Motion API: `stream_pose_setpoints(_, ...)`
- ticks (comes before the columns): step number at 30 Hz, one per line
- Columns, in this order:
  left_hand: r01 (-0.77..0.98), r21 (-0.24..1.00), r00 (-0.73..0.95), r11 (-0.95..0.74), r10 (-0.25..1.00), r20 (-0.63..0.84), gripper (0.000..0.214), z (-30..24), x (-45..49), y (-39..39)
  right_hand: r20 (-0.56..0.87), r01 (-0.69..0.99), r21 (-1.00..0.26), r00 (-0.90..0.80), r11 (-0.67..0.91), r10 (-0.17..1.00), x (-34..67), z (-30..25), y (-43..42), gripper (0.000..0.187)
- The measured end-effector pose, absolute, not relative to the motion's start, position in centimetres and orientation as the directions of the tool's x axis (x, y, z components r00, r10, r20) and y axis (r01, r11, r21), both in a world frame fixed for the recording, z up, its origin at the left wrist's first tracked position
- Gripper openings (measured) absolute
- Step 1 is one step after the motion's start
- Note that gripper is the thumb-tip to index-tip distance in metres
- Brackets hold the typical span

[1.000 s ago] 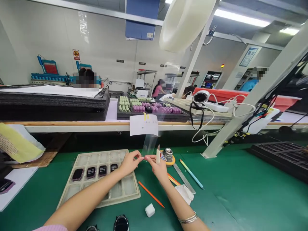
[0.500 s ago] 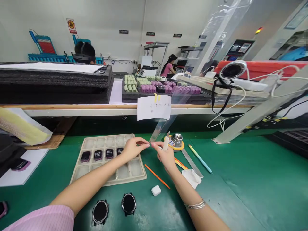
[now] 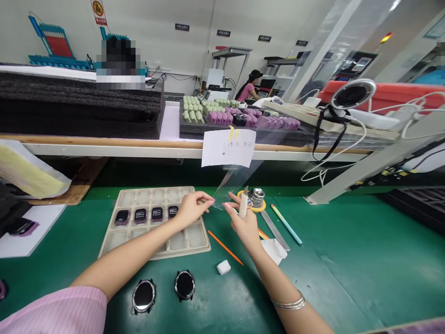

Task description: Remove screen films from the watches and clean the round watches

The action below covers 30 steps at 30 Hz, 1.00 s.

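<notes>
My left hand (image 3: 192,209) and my right hand (image 3: 243,221) meet above the green mat, both pinching the end of a clear film strip (image 3: 233,178) that runs up and right out of view. My right hand also grips a small white tool (image 3: 244,205) upright in its fingers. A beige tray (image 3: 156,222) with several dark watch bodies lies under my left hand. Two round watch cases (image 3: 143,296) (image 3: 184,285) sit near my left forearm.
An orange stick (image 3: 225,247), a white block (image 3: 223,266), a white cloth (image 3: 274,249), a metal ruler (image 3: 275,229), a green pencil (image 3: 286,224) and a tape roll (image 3: 255,199) lie around my right hand. A shelf edge with a paper note (image 3: 228,148) is ahead. Other people work at the back.
The camera tilted down, bringing the two round watch cases into view. My hands stayed pinched on the film and drew slightly apart.
</notes>
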<state>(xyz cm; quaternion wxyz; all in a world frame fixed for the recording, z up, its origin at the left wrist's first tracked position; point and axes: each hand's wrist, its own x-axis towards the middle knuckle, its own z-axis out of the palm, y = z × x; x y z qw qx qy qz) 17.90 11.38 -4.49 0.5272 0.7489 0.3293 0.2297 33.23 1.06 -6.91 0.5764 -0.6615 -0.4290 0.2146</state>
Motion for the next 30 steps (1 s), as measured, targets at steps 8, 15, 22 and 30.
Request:
stream_pose_setpoints(8,0.298,0.931,0.641,-0.209,0.767,-0.033,0.024,-3.7,16.6,11.6,0.543,0.648,-0.752,0.503,0.123,0.672,34.3,-4.4,-4.0,0.035)
stream_pose_setpoints(15,0.306,0.939,0.681,-0.155,0.725,-0.102,0.022,-4.0,16.3,11.4,0.708,0.947,-0.276,0.086,0.163,0.701,33.6,-2.5,-4.3,0.018)
stream_pose_setpoints(22,0.260,0.960,0.674,-0.102,0.731,-0.105,0.019,-3.9,15.3,11.4,0.737,0.999,0.030,0.000,-0.032,0.676,34.7,-3.2,-3.4,0.031)
stream_pose_setpoints(30,0.216,0.951,0.640,-0.220,0.768,0.033,0.012,-2.2,14.9,9.5,0.676,0.986,0.144,-0.034,-0.087,0.737,32.7,-2.2,-2.6,0.032)
